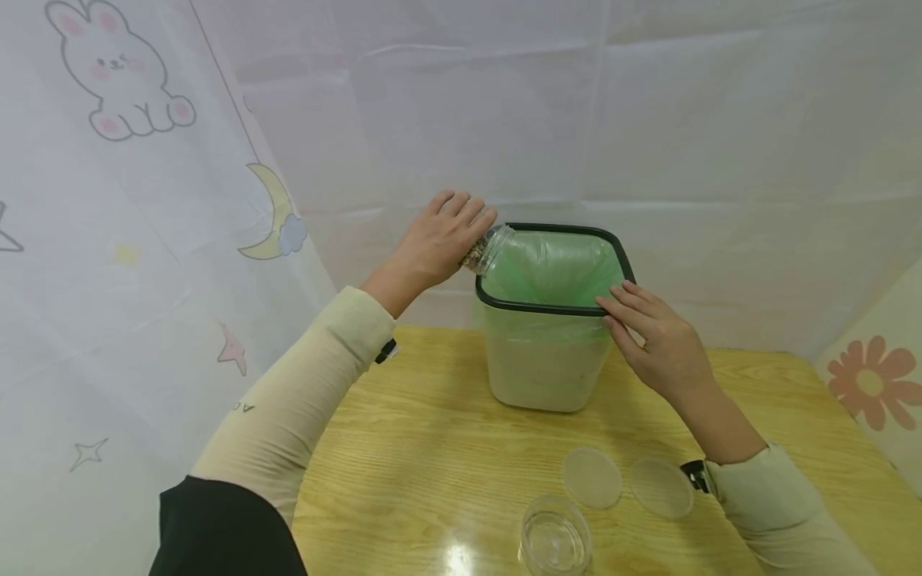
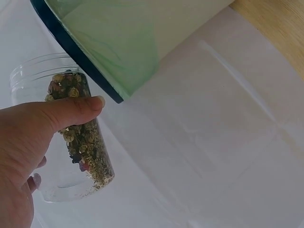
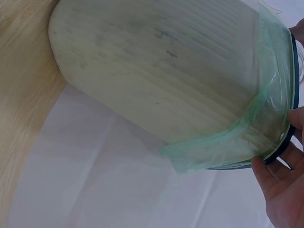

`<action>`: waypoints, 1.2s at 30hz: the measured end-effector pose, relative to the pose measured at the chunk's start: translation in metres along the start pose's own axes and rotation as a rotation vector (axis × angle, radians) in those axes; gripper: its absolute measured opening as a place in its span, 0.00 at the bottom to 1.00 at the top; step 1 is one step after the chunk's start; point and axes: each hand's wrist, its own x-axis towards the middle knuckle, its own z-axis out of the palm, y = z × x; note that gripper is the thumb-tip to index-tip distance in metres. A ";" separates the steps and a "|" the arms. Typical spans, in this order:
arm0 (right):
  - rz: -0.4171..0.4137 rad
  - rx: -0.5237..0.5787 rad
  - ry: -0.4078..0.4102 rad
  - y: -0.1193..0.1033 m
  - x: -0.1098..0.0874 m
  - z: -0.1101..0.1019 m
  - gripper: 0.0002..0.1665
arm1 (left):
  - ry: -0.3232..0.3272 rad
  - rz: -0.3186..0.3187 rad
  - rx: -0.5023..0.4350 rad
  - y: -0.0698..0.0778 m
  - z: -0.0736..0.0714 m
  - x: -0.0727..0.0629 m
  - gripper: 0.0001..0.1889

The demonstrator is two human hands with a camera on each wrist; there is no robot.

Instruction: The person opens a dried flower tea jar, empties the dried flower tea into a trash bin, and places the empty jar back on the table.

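My left hand [image 1: 441,240] grips a clear jar [image 2: 71,133] partly filled with dried flowers and herbs. The jar is tipped on its side, its mouth right at the left edge of a pale trash bin [image 1: 543,372]. Lining the bin is a green plastic bag [image 1: 555,268], folded out over the sides under a dark rim frame [image 1: 540,308]. At the bin's right front corner my right hand [image 1: 659,344] holds the rim, fingers over the top and thumb outside. Most of the left fingers are hidden behind the jar in the left wrist view.
A clear jar [image 1: 555,544] stands near the front of the wooden table [image 1: 403,448]. Beside it lie two round translucent lids, one lid [image 1: 592,478] left of the other lid [image 1: 661,488]. Pale printed sheets [image 1: 432,104] hang behind and to the sides.
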 end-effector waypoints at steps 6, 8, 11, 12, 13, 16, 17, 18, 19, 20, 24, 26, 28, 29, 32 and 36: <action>-0.008 -0.002 0.003 0.001 0.000 0.000 0.24 | -0.040 -0.002 -0.004 0.000 -0.002 0.001 0.28; -0.012 -0.002 0.005 0.001 0.000 0.000 0.24 | -0.051 -0.001 -0.007 0.001 -0.003 0.001 0.28; -0.017 -0.004 0.008 0.001 0.000 0.001 0.24 | -0.051 0.001 -0.005 0.001 -0.003 0.001 0.28; -0.019 -0.005 0.008 0.001 0.000 0.001 0.25 | -0.048 0.001 -0.005 0.001 -0.003 0.001 0.28; -0.019 -0.004 0.007 0.001 0.000 0.001 0.25 | -0.044 0.001 -0.005 0.001 -0.003 0.001 0.28; -0.021 -0.004 0.007 0.002 0.000 0.000 0.25 | -0.033 -0.001 -0.001 0.002 -0.003 0.000 0.28; -0.022 -0.003 0.006 0.002 0.000 0.000 0.25 | -0.031 -0.001 0.002 0.002 -0.002 0.001 0.27; -0.022 -0.003 0.006 0.002 0.000 0.000 0.25 | -0.030 -0.002 0.005 0.002 -0.002 0.001 0.27; -0.021 -0.003 0.006 0.002 0.000 0.000 0.25 | -0.029 -0.002 0.010 0.002 -0.002 0.001 0.27; -0.020 -0.003 0.006 0.002 0.000 0.000 0.25 | -0.031 -0.001 0.013 0.003 -0.002 0.001 0.28; -0.012 -0.003 0.000 0.001 0.000 -0.001 0.25 | -0.057 0.000 0.020 0.004 -0.003 0.002 0.30; -0.005 -0.002 -0.004 0.001 0.000 -0.001 0.25 | -0.070 0.001 0.016 0.004 -0.004 0.003 0.31; 0.000 -0.001 -0.008 0.001 -0.001 -0.001 0.25 | -0.077 0.002 0.015 0.005 -0.004 0.003 0.31; 0.003 -0.001 -0.009 0.000 -0.001 -0.001 0.25 | -0.076 0.002 0.016 0.005 -0.004 0.003 0.32; 0.007 -0.002 -0.011 0.000 -0.001 -0.001 0.25 | -0.074 0.001 0.018 0.005 -0.003 0.004 0.32; 0.008 -0.001 -0.012 -0.001 0.000 -0.001 0.24 | -0.086 0.000 0.023 0.004 -0.003 0.004 0.34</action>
